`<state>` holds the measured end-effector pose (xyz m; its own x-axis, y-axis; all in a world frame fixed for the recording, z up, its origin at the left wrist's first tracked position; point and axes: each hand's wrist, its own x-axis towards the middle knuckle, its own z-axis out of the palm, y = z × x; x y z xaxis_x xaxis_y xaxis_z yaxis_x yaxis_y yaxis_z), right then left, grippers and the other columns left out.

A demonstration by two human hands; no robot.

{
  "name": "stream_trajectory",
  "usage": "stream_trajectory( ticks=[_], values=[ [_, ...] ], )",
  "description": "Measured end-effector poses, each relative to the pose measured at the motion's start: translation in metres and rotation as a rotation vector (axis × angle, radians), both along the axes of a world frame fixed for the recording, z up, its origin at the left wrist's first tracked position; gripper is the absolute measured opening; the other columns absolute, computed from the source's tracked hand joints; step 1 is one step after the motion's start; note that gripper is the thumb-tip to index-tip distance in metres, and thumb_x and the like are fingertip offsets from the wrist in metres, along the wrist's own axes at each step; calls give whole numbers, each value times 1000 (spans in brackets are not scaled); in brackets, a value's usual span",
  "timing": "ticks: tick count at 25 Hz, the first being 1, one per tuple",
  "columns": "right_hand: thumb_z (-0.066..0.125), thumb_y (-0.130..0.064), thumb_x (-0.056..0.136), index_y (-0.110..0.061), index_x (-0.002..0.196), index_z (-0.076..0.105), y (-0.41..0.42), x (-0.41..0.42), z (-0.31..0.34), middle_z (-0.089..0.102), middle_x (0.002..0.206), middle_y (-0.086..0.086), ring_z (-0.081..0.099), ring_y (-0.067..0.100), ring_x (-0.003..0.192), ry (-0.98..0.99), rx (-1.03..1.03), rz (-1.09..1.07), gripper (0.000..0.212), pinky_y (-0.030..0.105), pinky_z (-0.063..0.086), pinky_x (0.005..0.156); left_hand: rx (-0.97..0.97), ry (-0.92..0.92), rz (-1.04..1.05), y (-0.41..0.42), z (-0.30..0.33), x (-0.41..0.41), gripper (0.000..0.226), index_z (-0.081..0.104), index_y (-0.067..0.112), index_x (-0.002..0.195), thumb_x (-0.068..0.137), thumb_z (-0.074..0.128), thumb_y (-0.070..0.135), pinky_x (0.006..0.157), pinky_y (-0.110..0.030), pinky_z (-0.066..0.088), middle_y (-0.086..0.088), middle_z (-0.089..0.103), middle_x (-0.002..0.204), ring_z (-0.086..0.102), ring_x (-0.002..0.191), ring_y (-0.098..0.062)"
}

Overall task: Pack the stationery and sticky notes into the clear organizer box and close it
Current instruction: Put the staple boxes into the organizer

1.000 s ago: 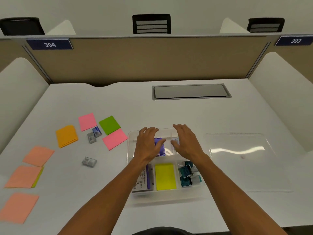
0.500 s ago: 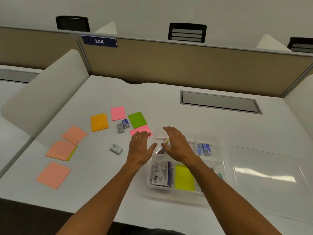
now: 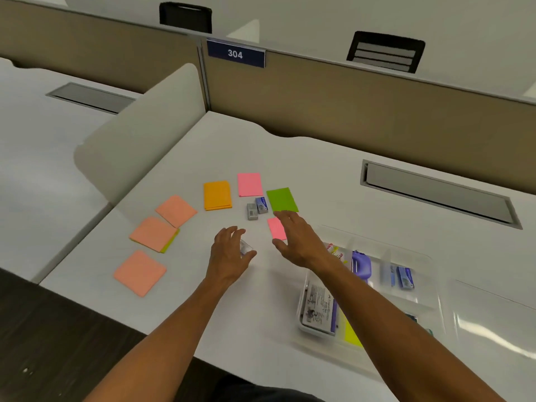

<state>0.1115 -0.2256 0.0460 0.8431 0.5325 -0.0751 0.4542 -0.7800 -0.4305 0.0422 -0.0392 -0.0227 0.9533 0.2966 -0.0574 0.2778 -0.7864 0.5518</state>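
Both your hands have left the clear plastic organizer box [image 3: 412, 307]; your left hand [image 3: 230, 256] curls fingers [image 3: 232, 232] round a small clear staple case [image 3: 246, 247], right hand [image 3: 295, 239] spread over the pink sticky note [image 3: 275, 227], lying lengthwise away from you

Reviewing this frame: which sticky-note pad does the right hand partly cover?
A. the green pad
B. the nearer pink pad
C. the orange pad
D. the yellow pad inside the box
B. The right hand lies over the nearer pink pad, hiding its right edge, while the green pad and orange pad lie uncovered.
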Motion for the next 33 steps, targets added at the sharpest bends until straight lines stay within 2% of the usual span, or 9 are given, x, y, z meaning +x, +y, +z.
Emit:
stream_trajectory(
  ticks=[5,9,12,16,20,23,27,33],
  values=[
    [60,-35,92,-20,152,24,39,17,-10,26,158,8,32,28,142,49,-63,64,72,42,33,114,30,48,-42,23,-19,5,72,43,23,140,80,68,53,114,-43,26,-4,38,151,25,143,-27],
    [60,-33,92,-17,152,24,64,36,-19,27,157,12,32,32,141,68,-131,116,72,44,33,113,-81,7,-59,32,-25,12,64,49,13,136,83,70,42,109,-32,33,-8,48,142,40,132,-24],
    [61,-32,91,-15,151,26,81,49,-27,29,156,13,34,34,138,64,-172,112,72,44,35,112,-119,-49,-76,35,-28,21,53,53,6,133,87,66,31,107,-30,35,-12,54,136,47,127,-26],
    [61,-28,88,-13,150,28,90,66,-42,27,155,17,24,35,142,-25,-285,128,72,44,33,113,-163,-75,-103,36,-33,30,61,56,5,129,81,73,37,105,-33,37,-12,56,132,49,123,-26],
    [64,-28,88,-16,153,21,96,86,-50,20,158,17,16,39,145,-14,-388,152,79,49,32,113,-223,-138,-116,39,-41,33,56,59,4,125,77,79,26,105,-42,43,-14,59,128,52,119,-29],
    [67,-39,87,-23,154,15,102,99,-52,7,162,13,7,40,147,67,-444,149,86,51,26,115,-213,-166,-144,43,-44,33,55,56,8,128,80,76,25,106,-28,35,-11,51,135,45,125,-23],
    [67,-38,86,-27,147,33,108,106,-50,29,149,11,26,39,131,111,-442,188,70,46,44,99,-226,-183,-143,43,-46,33,59,53,7,131,80,76,25,103,-23,34,-10,52,131,47,122,-22],
    [68,-34,87,-18,140,42,109,98,-48,44,130,11,38,36,119,116,-397,140,61,48,49,88,-192,-192,-130,41,-47,33,59,55,5,127,78,78,26,100,-26,38,-12,56,125,49,117,-25]
  ],
)
